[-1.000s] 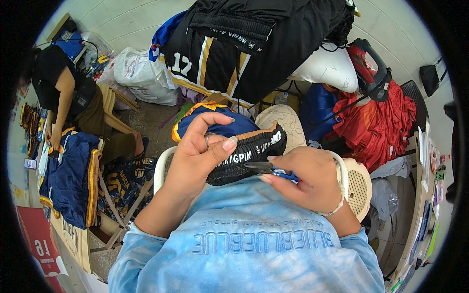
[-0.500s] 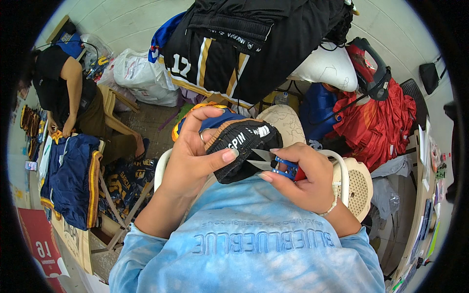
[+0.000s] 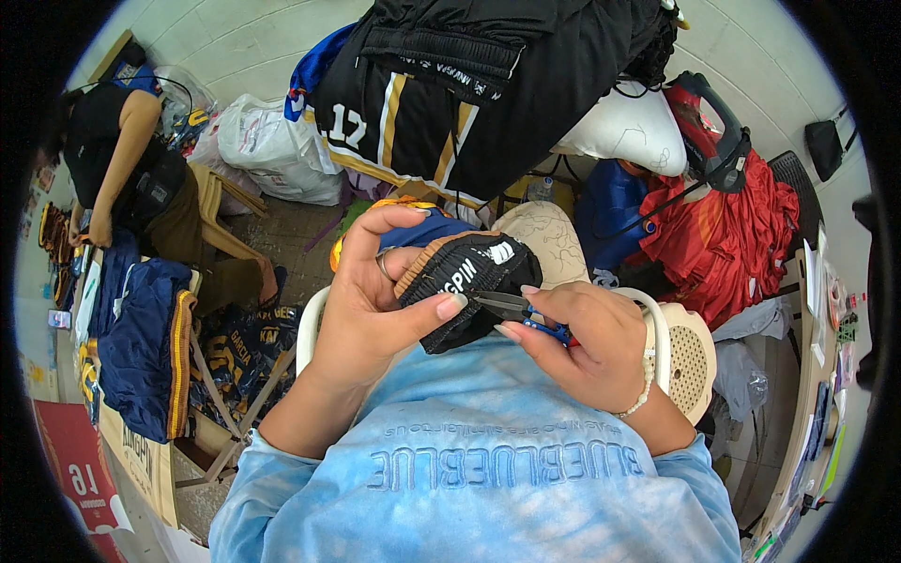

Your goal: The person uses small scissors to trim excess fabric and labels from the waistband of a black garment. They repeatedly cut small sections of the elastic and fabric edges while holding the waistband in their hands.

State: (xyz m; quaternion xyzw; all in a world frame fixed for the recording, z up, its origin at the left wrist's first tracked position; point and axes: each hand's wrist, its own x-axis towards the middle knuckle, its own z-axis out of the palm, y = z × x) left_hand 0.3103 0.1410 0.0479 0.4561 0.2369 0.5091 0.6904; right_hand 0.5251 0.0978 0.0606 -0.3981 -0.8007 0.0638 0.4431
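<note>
Scissors (image 3: 507, 302) held in your right hand (image 3: 599, 333) could nick your left hand (image 3: 364, 314), pinching the black cloth (image 3: 490, 270) so close by, if they slip.

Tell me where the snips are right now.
In the head view, just right of centre: the right hand holds the snips by the black cloth in the left hand.

Whitish block wall (image 3: 272, 52) at back, dk grey flr (image 3: 282, 235) below, beige chair (image 3: 207, 202) on L
</note>
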